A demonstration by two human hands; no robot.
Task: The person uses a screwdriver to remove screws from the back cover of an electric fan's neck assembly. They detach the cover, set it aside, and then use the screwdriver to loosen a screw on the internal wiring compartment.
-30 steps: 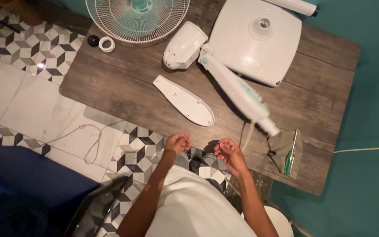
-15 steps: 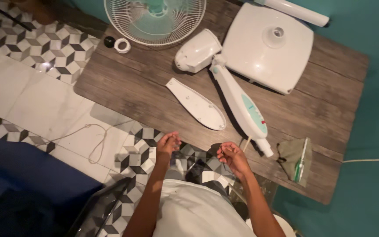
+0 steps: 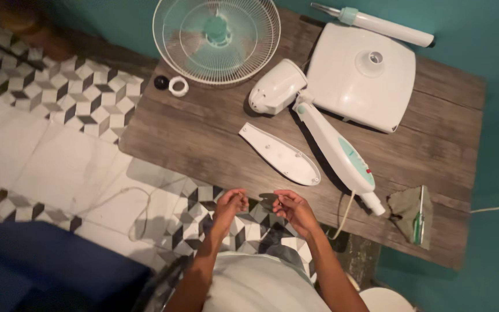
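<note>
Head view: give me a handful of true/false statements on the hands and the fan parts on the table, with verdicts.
1. The fan grille lies at the far end of the wooden table. True.
2. The left hand grips the green-handled screwdriver. False: the screwdriver lies on a cloth at the table's right, away from both hands.
3. The flat white cover plate lies beside the control stem. True.
4. The right hand rests on the square white base. False: it is at the table's near edge, close to the left hand.
5. A black knob and a white ring sit side by side. True.
</note>
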